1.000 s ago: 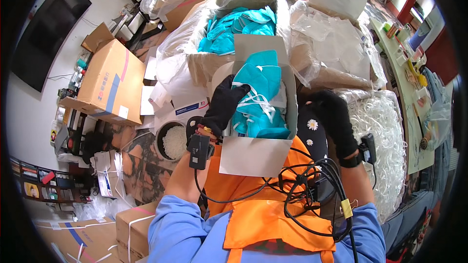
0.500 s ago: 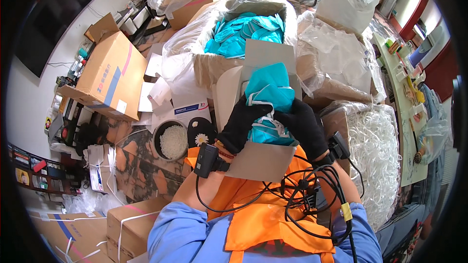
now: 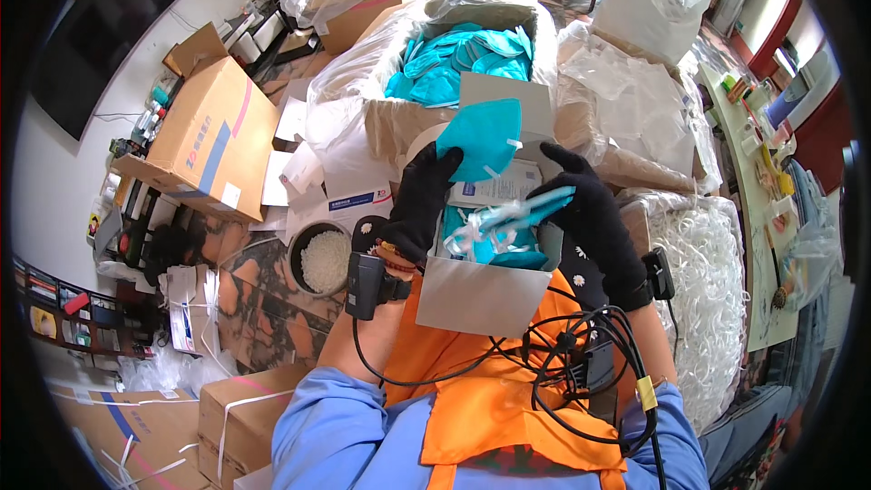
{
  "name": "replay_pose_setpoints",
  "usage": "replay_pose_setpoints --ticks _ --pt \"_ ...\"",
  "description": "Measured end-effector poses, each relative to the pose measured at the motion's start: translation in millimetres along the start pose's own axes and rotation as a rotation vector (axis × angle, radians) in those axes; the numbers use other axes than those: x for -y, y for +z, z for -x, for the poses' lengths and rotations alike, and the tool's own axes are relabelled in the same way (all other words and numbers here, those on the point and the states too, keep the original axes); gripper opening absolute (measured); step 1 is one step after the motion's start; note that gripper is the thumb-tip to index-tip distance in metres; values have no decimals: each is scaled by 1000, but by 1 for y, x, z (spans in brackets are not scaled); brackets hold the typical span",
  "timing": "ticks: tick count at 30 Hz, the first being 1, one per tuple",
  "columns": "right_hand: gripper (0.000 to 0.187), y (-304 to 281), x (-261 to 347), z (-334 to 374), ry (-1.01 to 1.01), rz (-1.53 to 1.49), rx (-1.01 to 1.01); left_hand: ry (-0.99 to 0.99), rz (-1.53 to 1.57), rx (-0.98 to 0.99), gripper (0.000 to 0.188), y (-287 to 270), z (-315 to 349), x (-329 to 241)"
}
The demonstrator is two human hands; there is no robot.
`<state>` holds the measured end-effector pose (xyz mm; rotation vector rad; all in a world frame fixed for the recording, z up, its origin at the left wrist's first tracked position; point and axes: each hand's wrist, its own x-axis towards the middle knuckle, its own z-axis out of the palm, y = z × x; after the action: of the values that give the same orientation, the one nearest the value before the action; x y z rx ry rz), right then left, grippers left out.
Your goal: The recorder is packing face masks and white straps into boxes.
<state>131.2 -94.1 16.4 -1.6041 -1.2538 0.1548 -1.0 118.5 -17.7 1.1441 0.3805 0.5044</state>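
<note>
A small open white carton (image 3: 481, 298) stands in front of my body, its back flap raised. My left hand (image 3: 417, 200), in a black glove, pinches a teal face mask (image 3: 488, 138) by its left edge above the carton. At the carton's right side, my gloved right hand (image 3: 594, 227) has another teal mask (image 3: 552, 205) between thumb and fingers, seen nearly edge-on, with its index finger raised. White straps (image 3: 485, 225) hang in a tangle across the opening. More teal masks (image 3: 522, 259) lie inside, and a printed white leaflet (image 3: 501, 185) shows at the back.
Beyond the carton is a large plastic-lined box (image 3: 386, 118) heaped with teal masks. White straps fill a box (image 3: 694, 290) on the right; clear plastic pieces (image 3: 621, 109) lie behind it. A bowl of white pellets (image 3: 324, 260) sits left. Black cables (image 3: 581, 354) hang across my lap.
My hands have moved apart from the bunched masks over the carton. The left has lifted one mask up and leftward; the right has shifted right with another. The leaflet and carton interior now show.
</note>
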Motion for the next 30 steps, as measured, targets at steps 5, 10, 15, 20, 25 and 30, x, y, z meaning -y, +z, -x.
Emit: replay_pose_setpoints --ticks 5,10,15,20,25,30 --pt "36 -14 16 -9 -77 437 40 161 -652 -3 25 7 4 -16" --pt "40 -1 19 -16 -67 270 245 176 -668 340 25 20 1 -28" --pt "33 9 -3 -6 215 -101 106 239 -382 323 28 16 -2 -22" --pt "36 17 -2 -6 221 -108 59 231 -395 358 53 31 15 0" --pt "37 11 -14 -1 359 -174 62 277 -554 297 55 32 12 -2" --pt "32 12 -12 1 471 -265 -164 225 -494 418 37 17 9 14"
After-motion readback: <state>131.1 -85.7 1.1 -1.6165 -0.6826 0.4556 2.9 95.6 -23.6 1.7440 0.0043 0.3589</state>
